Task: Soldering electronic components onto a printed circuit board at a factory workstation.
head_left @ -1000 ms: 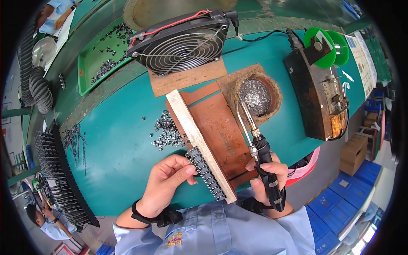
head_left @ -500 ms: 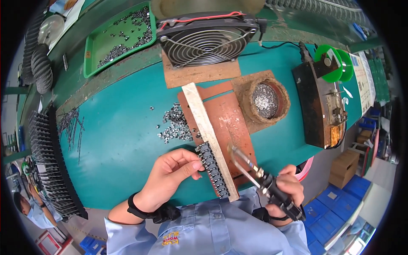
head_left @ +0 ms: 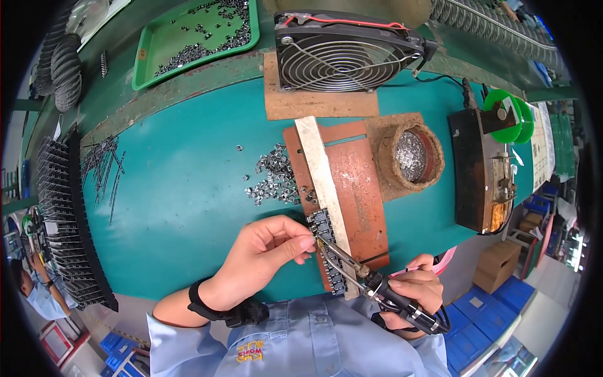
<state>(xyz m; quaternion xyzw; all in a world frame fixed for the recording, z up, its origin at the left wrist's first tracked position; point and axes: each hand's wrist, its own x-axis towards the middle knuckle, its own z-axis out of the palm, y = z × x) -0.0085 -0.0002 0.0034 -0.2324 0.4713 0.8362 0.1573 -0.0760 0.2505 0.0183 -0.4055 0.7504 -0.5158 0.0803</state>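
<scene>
My right hand (head_left: pixel 419 290) is closed round the black handle of a soldering iron (head_left: pixel 407 306) with a thin feed tube alongside. Its tip touches or nearly touches a strip of small black circuit boards (head_left: pixel 336 271). Beside that tip, thumb and forefinger of my left hand (head_left: pixel 267 248) pinch together at the strip's edge; whatever they hold is too small or hidden to make out. The strip lies against a pale straight bar (head_left: pixel 321 154) on a reddish-brown board (head_left: pixel 355 182). Just left of this board lies a pile of small shiny metal parts (head_left: pixel 273 176).
Behind the board stands a black fan (head_left: pixel 344 60). A round pot of metal bits (head_left: pixel 411 157) and a dark box with a green spool (head_left: pixel 472 169) are to the right. A green tray (head_left: pixel 188 41) sits far left; a rack of dark strips (head_left: pixel 63 220) stands near left.
The soldering iron has swung left and down onto the strip, beside my left fingertips. My left hand keeps its pinch at the strip. The whole view has shifted slightly.
</scene>
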